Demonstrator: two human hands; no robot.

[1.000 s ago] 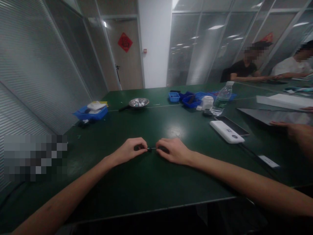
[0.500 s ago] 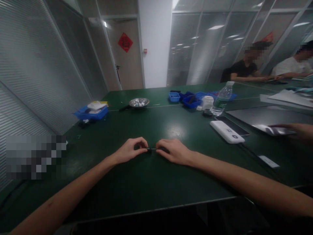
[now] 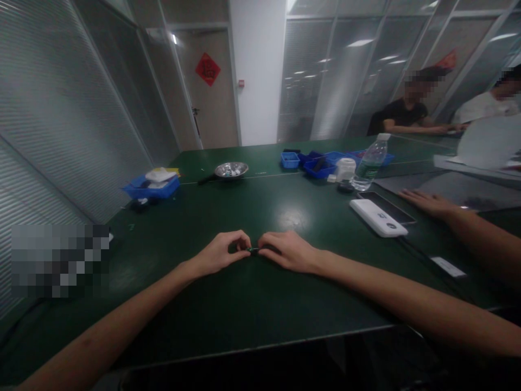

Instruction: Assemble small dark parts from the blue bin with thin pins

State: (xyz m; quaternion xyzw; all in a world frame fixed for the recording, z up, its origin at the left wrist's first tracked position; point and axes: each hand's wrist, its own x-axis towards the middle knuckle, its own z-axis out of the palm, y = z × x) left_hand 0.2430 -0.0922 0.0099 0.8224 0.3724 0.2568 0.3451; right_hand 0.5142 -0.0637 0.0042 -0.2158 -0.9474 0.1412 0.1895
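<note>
Above the middle of the green table (image 3: 228, 309), my left hand (image 3: 222, 252) pinches a small green and dark piece (image 3: 250, 250) between thumb and fingertips; it may be a little circuit board, but it is too small to be sure. Facing it, my right hand (image 3: 290, 251) is closed around a thin metal-shafted tool (image 3: 256, 249), mostly hidden in the fingers. The tool's tip reaches the green piece, and the two hands are nearly touching.
Farther back stand a metal bowl (image 3: 231, 170) of small parts, blue trays (image 3: 290, 159) and a blue bin (image 3: 151, 187). To the right are a bottle (image 3: 369, 163), a white power bank (image 3: 377, 218), a phone (image 3: 386, 207) and another person's hand (image 3: 431, 203).
My left hand has shifted slightly right toward my right hand, so less of the metal shaft shows. At the right, the other person's hand moved forward and a sheet of paper is lifted.
</note>
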